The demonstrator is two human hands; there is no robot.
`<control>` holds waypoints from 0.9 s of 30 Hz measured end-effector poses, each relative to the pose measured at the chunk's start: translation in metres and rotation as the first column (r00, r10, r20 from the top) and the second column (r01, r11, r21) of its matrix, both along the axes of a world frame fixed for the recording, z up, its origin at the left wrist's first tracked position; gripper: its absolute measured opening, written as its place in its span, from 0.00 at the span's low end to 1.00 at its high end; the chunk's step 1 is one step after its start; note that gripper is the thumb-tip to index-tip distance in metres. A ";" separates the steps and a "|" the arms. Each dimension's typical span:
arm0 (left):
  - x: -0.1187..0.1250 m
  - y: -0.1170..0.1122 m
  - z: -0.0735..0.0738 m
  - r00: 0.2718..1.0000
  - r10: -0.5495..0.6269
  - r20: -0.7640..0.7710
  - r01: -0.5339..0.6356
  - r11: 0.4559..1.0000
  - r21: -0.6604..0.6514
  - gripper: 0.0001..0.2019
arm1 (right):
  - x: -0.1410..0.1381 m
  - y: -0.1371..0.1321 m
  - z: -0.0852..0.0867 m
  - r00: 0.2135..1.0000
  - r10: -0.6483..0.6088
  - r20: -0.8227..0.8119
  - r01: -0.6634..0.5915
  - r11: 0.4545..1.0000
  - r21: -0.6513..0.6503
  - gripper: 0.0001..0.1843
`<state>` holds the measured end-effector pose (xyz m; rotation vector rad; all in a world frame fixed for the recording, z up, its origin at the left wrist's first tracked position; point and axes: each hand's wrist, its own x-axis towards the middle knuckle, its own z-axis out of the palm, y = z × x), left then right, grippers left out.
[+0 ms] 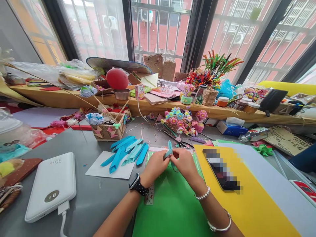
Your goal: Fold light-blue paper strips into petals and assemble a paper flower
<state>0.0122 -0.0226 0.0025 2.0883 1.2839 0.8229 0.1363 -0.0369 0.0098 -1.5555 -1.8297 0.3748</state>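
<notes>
Between my two hands is a small folded strip of light blue paper (pixel 169 150), held above the green sheet (pixel 172 204). My left hand (pixel 158 163), with a watch on its wrist, pinches the strip from the left. From the right, the fingers of my right hand (pixel 182 161) close on its lower part, and they hide some of it. Several folded blue paper pieces (pixel 125 153) lie in a pile on a white paper sheet (pixel 98 169) left of my hands. A clear patterned ruler (pixel 149 196) sits under my left wrist.
A white power bank (pixel 53 184) with a cable lies at the left. On the yellow sheet (pixel 259 210) at the right rests a phone (pixel 219 171). Behind stand a basket (pixel 108 131), crocheted flowers (pixel 179 120), pliers (pixel 184 144) and a tissue box (pixel 230 127). A cluttered shelf (pixel 148 108) runs below the windows.
</notes>
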 end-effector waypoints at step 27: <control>0.003 0.005 0.008 0.454 0.429 0.781 0.187 0.811 -0.554 0.16 | 0.005 -0.001 0.019 0.913 0.022 -0.408 0.004 0.998 0.064 0.13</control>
